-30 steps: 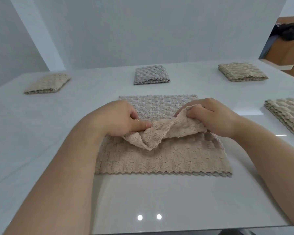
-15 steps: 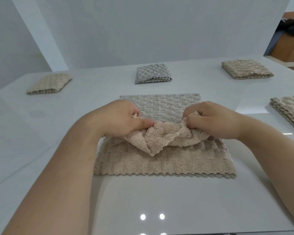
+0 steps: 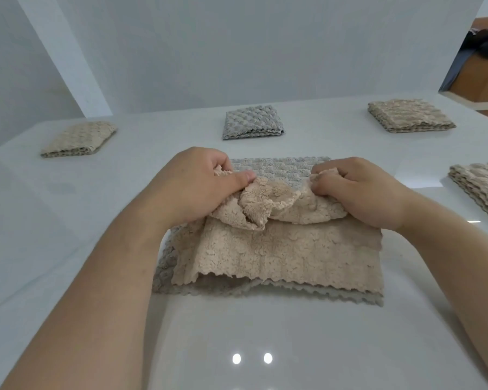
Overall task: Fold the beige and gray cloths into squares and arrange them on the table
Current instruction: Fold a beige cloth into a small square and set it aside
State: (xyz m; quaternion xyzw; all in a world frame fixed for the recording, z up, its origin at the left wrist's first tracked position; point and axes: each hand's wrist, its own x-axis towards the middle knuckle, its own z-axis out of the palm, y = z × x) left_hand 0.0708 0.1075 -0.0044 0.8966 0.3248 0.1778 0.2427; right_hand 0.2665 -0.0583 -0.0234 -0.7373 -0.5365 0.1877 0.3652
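A beige cloth [image 3: 276,254] lies in front of me on top of a gray cloth [image 3: 279,168], whose far edge and near scalloped edge show around it. My left hand [image 3: 197,184] and my right hand [image 3: 358,190] both pinch the beige cloth's upper part, which bunches into a loose fold between them. The beige cloth's near edge is lifted slightly off the gray one. Three folded squares sit at the back of the white table [image 3: 265,347]: a beige one [image 3: 78,139] at the left, a gray one [image 3: 252,122] in the middle, a beige one [image 3: 409,115] at the right.
A stack of beige cloths [image 3: 482,187] lies at the table's right edge. White walls rise behind the table. At the far right, brown furniture [image 3: 479,71] with a dark item on it stands beyond the table.
Both hands have pulled the beige cloth's pinched part up and away from me. Its near edge has risen off the gray cloth, exposing the gray near edge.
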